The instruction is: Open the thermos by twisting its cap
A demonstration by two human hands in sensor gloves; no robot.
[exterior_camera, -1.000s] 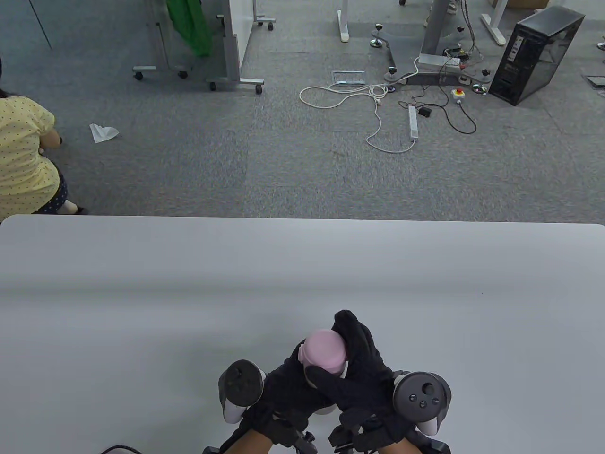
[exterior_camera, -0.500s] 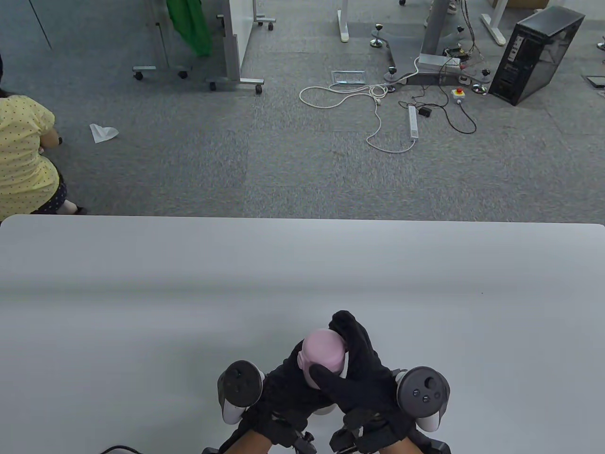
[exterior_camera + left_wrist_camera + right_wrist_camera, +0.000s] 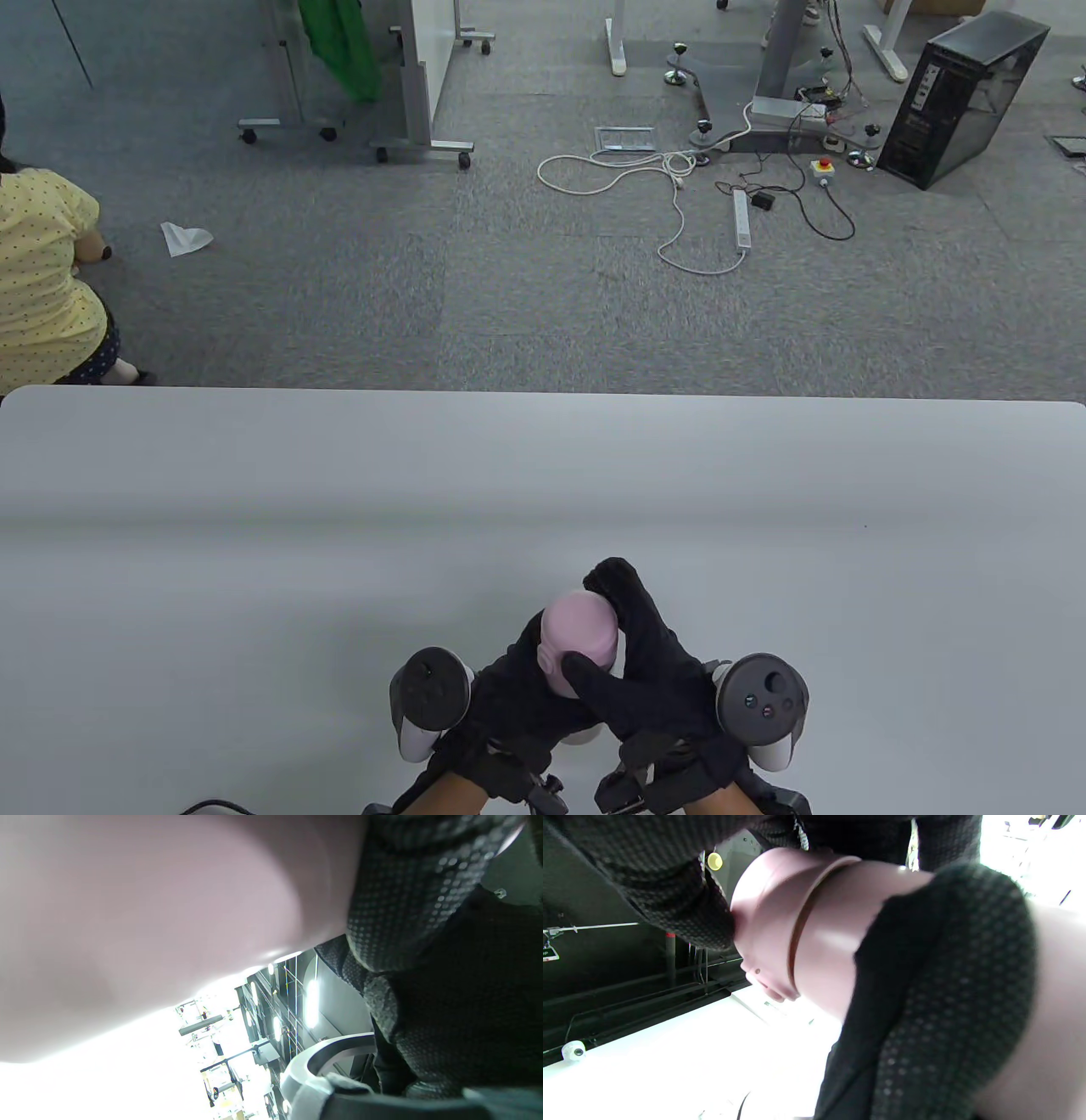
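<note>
A pink thermos stands near the table's front edge, with its pink cap (image 3: 579,630) showing between both gloved hands. My left hand (image 3: 517,692) wraps around the thermos body below the cap; the body (image 3: 140,912) fills the left wrist view, blurred. My right hand (image 3: 632,654) grips the cap from above and the right, fingers over its far side and thumb on its near side. In the right wrist view the cap (image 3: 763,921) sits on the body (image 3: 835,955) with a dark seam between them, and a left-hand finger (image 3: 950,997) lies across the body.
The white table (image 3: 339,509) stretches wide to the left, right and far side of the hands. Beyond its far edge is grey carpet with cables (image 3: 679,195), a computer tower (image 3: 963,98) and a seated person in yellow (image 3: 42,272) at far left.
My right hand has turned a little on the cap: its fingers shifted slightly left and its tracker moved a bit right and down. The thermos stays in place.
</note>
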